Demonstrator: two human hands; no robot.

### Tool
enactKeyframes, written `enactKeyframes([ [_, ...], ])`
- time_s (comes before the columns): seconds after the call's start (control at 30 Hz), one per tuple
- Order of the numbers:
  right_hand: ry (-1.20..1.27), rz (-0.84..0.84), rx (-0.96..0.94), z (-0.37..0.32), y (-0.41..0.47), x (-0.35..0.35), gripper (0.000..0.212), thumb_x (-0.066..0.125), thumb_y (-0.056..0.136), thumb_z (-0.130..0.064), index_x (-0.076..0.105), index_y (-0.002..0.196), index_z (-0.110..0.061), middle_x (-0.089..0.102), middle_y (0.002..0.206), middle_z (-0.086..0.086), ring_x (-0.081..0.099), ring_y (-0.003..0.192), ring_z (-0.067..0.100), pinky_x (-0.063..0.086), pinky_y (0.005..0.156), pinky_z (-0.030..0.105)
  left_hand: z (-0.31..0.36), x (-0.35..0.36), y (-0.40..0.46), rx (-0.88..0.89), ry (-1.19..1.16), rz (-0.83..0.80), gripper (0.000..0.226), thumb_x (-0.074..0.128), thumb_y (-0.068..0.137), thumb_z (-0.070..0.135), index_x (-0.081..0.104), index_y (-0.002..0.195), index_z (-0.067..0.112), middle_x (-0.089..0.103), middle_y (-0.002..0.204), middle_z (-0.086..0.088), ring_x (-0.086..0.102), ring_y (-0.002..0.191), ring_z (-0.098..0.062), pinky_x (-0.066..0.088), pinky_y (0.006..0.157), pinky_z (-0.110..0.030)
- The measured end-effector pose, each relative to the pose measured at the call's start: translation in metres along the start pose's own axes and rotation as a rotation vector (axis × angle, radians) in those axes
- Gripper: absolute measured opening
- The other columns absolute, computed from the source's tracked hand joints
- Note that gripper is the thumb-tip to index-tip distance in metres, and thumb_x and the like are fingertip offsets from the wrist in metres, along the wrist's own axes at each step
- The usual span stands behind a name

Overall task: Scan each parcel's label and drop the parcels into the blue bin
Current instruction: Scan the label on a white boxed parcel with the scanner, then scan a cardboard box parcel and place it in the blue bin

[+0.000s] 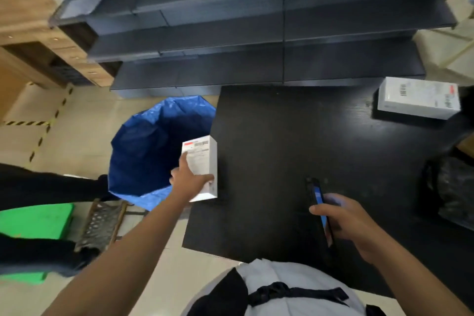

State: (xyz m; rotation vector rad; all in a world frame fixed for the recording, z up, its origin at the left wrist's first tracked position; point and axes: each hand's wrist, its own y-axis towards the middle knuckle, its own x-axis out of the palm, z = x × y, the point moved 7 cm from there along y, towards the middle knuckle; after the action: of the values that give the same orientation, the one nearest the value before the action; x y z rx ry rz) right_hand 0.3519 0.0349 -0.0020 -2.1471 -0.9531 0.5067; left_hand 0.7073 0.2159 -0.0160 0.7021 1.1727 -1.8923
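Observation:
My left hand (188, 180) grips a white boxed parcel (204, 161) with a printed label on top, held at the left edge of the black table (282, 136), right beside the rim of the blue bin (143, 141). The bin stands on the floor left of the table, lined with a blue bag, and looks open inside. My right hand (343, 220) holds a dark phone-like scanner (320, 209) edge-on above the table's near part, its screen lit blue. A second white labelled parcel (418, 97) lies at the table's far right corner.
Dark grey shelving (256, 33) runs behind the table and bin. A black bag (451, 187) sits at the table's right edge. On the floor to the left are a green object (36, 220), a mesh rack (100, 223) and yellow-black tape lines (38, 141).

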Motion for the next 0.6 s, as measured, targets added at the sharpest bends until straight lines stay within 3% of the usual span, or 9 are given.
enactKeyframes([
  [0.17,-0.044,-0.087,-0.005,-0.012,0.010,0.004,0.066,0.076,0.089,-0.026,0.049,0.148,-0.016,0.066,0.120,0.012,0.068,0.104,0.032,0.056,0.095,0.050,0.005,-0.093,0.050,-0.070,0.088,0.168,0.109,0.082,0.080,0.031,0.009,0.160,0.028,0.029,0.157,-0.020,0.027,0.144,-0.044,0.029,0.115,-0.056],
  [0.23,-0.038,-0.101,-0.008,-0.015,0.010,0.002,0.072,0.077,0.088,-0.027,0.045,0.152,-0.016,0.064,0.124,0.012,0.067,0.106,0.031,0.054,0.099,0.052,0.007,-0.108,0.054,-0.107,0.018,0.255,0.089,0.077,0.083,0.032,0.028,0.156,0.021,0.041,0.151,-0.018,0.037,0.139,-0.041,0.037,0.110,-0.052],
  [0.3,-0.024,-0.110,0.000,-0.014,0.010,-0.003,0.075,0.078,0.086,-0.028,0.044,0.152,-0.016,0.064,0.126,0.013,0.066,0.108,0.033,0.054,0.099,0.052,0.017,-0.098,0.055,-0.030,-0.075,0.241,0.060,0.073,0.083,0.026,0.054,0.137,0.012,0.059,0.134,-0.017,0.053,0.124,-0.038,0.045,0.100,-0.046],
  [0.4,-0.003,-0.110,-0.001,-0.010,0.004,-0.012,0.093,0.086,0.070,-0.041,0.047,0.151,-0.019,0.060,0.135,0.011,0.064,0.115,0.032,0.053,0.102,0.056,0.036,-0.038,0.031,0.061,-0.144,0.001,0.031,0.075,0.077,0.010,0.068,0.108,0.009,0.071,0.095,-0.013,0.067,0.085,-0.028,0.057,0.076,-0.034],
  [0.47,0.025,-0.081,-0.014,-0.003,0.003,-0.024,0.110,0.090,0.050,-0.054,0.051,0.148,-0.022,0.061,0.136,0.009,0.064,0.117,0.030,0.054,0.101,0.056,0.056,0.017,-0.007,0.140,-0.135,-0.208,0.025,0.068,0.086,-0.004,0.067,0.110,0.005,0.065,0.080,-0.008,0.060,0.067,-0.015,0.049,0.055,-0.016],
  [0.53,0.093,-0.032,-0.010,0.008,0.002,-0.040,0.111,0.085,0.043,-0.059,0.055,0.144,-0.024,0.064,0.132,0.007,0.066,0.115,0.028,0.056,0.099,0.055,0.074,0.077,-0.037,0.254,-0.047,-0.378,0.027,0.061,0.090,-0.007,0.065,0.111,0.009,0.065,0.086,-0.006,0.059,0.071,-0.012,0.045,0.056,-0.012],
  [0.6,0.157,0.033,-0.001,0.017,-0.006,-0.057,0.102,0.085,0.047,-0.058,0.058,0.140,-0.024,0.069,0.126,0.007,0.070,0.110,0.029,0.058,0.096,0.052,0.094,0.133,-0.061,0.370,0.089,-0.543,0.029,0.062,0.091,-0.002,0.065,0.114,0.014,0.067,0.096,-0.004,0.063,0.085,-0.015,0.050,0.073,-0.019],
])
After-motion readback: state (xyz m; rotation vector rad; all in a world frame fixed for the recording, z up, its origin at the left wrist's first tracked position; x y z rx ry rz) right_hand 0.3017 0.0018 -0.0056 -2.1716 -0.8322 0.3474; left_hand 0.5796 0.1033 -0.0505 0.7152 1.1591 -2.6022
